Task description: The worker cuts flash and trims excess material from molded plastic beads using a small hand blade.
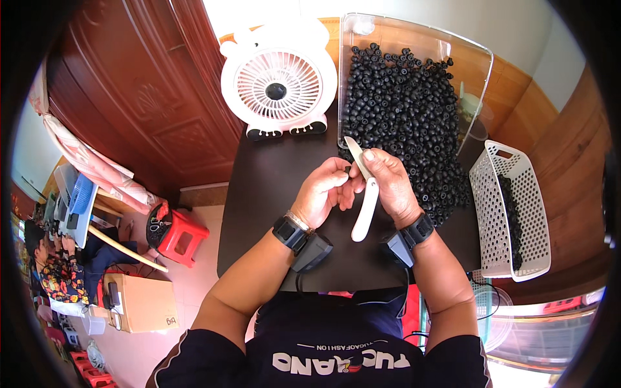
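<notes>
My right hand (391,184) grips a white-handled knife (366,204), blade pointing up and away, thumb pressed near the blade. My left hand (326,191) pinches a small black rubber piece (347,169) against the blade. Both hands hover over a dark table (265,200). A large heap of small black rubber pieces (401,103) lies just beyond my hands, held back by a clear plastic sheet (388,35). Black devices are strapped on both wrists.
A white desk fan (278,81) stands at the table's far left. A white perforated basket (511,207) with some black pieces sits at the right. On the floor to the left are a red stool (181,236), a cardboard box (145,304) and a wooden door.
</notes>
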Available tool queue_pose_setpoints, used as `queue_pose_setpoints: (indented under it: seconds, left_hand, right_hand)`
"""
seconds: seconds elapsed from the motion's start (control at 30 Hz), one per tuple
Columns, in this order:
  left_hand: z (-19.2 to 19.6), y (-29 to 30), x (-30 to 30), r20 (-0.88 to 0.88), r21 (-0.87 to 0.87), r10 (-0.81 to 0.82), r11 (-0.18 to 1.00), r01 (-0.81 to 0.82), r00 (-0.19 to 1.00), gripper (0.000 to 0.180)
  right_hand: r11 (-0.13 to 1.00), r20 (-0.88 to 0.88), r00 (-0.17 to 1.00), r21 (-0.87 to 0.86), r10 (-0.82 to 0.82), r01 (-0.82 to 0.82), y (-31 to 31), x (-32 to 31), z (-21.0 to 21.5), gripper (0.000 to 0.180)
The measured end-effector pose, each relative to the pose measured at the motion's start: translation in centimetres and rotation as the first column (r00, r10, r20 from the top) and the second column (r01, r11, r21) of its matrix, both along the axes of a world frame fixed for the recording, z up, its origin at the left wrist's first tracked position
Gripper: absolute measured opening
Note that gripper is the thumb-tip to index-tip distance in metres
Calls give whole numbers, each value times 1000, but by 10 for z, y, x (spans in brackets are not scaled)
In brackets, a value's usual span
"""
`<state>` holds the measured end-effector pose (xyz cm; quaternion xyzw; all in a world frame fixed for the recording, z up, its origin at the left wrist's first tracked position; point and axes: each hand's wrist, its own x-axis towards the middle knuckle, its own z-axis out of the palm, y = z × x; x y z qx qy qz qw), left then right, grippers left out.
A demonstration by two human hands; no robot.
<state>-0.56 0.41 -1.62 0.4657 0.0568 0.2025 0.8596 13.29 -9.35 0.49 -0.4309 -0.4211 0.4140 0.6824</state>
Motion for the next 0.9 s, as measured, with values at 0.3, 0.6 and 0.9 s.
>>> queue_pose_setpoints:
  seconds: [0.3,0.6,0.9]
  left_hand:
    - [0,-3,-3,-36,-106,67,992,-70,997,18]
    - [-2,-10,1,-10,-231,108,967,-107,994,16]
    - [-5,-9,4,-28,-239,67,968,-72,997,16]
  right_hand:
    - [1000,-60,998,0,14,-14,0,-2,6,32]
    - [998,-170,984,24,62,-58,-4,-8,7,36]
    - [996,-270,961,89,55,-32,-3,-20,12,35]
